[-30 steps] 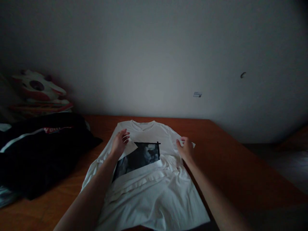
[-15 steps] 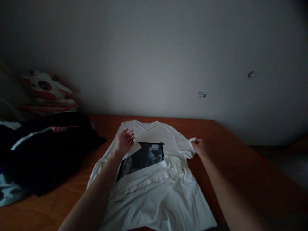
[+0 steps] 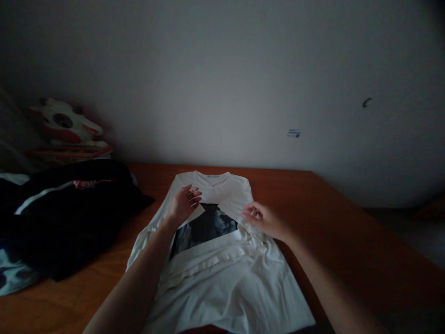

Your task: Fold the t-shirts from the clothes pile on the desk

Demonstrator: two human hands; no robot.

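Note:
A white T-shirt [image 3: 229,273] with a dark printed picture lies spread on the wooden surface, its collar at the far end. Both sleeves are folded inward, their ends overlapping the print. Over the left sleeve, my left hand [image 3: 184,204] is held with its fingers apart and loosely curled, gripping nothing. At the shirt's right side, my right hand [image 3: 262,217] rests by the folded right sleeve, fingers bent and slightly apart, with no cloth between them. Wrinkled fabric runs across the shirt below the print.
Dark clothing [image 3: 76,222] with a red-and-white logo is heaped on the left. Behind it, a cow-like plush toy [image 3: 67,123] sits on a stack of flat items. A plain wall [image 3: 222,83] borders the far edge of the wooden surface [image 3: 333,241].
My right hand has moved left, bringing the right sleeve inward over the print, and has let go of it. My left hand has barely moved.

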